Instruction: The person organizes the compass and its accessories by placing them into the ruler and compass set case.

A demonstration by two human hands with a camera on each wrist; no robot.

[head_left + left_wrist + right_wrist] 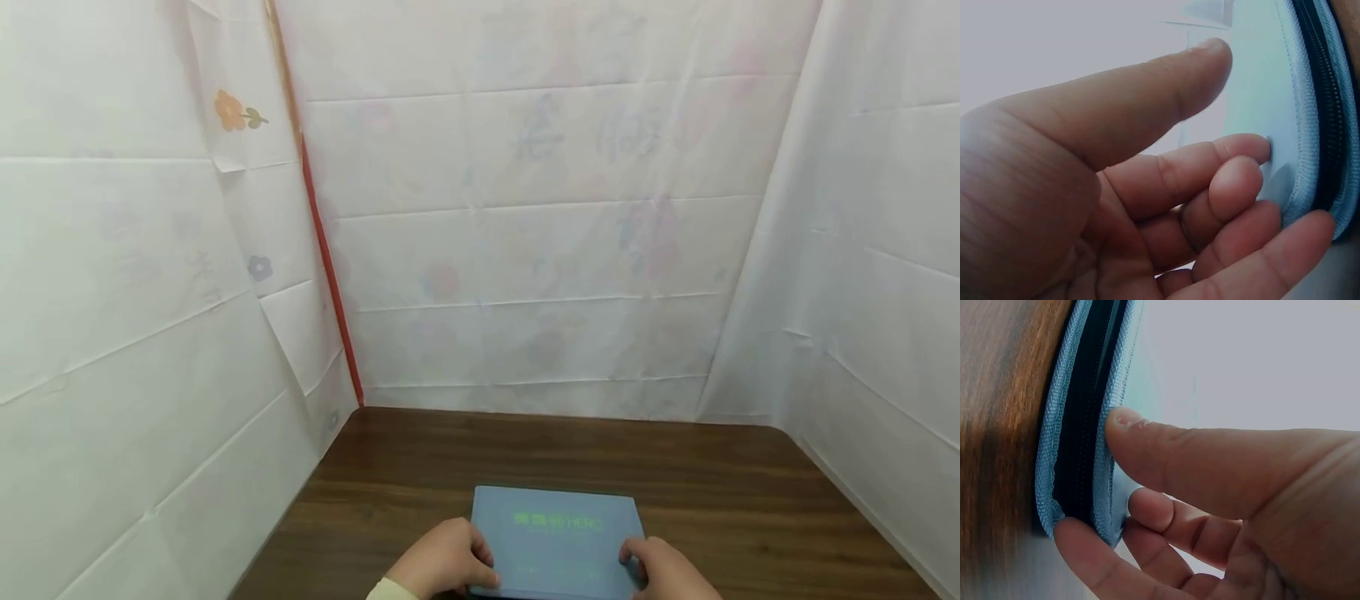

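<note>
A flat light-blue zippered case (pixel 558 546) with yellow-green lettering on its lid lies at the near side of the wooden table. My left hand (pixel 450 560) is at its left front corner, fingers curled in against the edge. In the left wrist view the fingertips (pixel 1252 149) meet the case's blue rim, the thumb extending over the lid. At the right edge, my right hand (pixel 663 568) holds the case. In the right wrist view its thumb lies on the rim beside the dark zipper (pixel 1085 425), and a finger reaches the rounded corner. Part of the front edge is out of frame.
The dark wooden table (pixel 540 446) extends behind and beside the case. White sheets with faint prints hang as walls at the left (pixel 135 333), back (pixel 540 250) and right (pixel 862 275). A red strip (pixel 326 258) runs down the back left corner.
</note>
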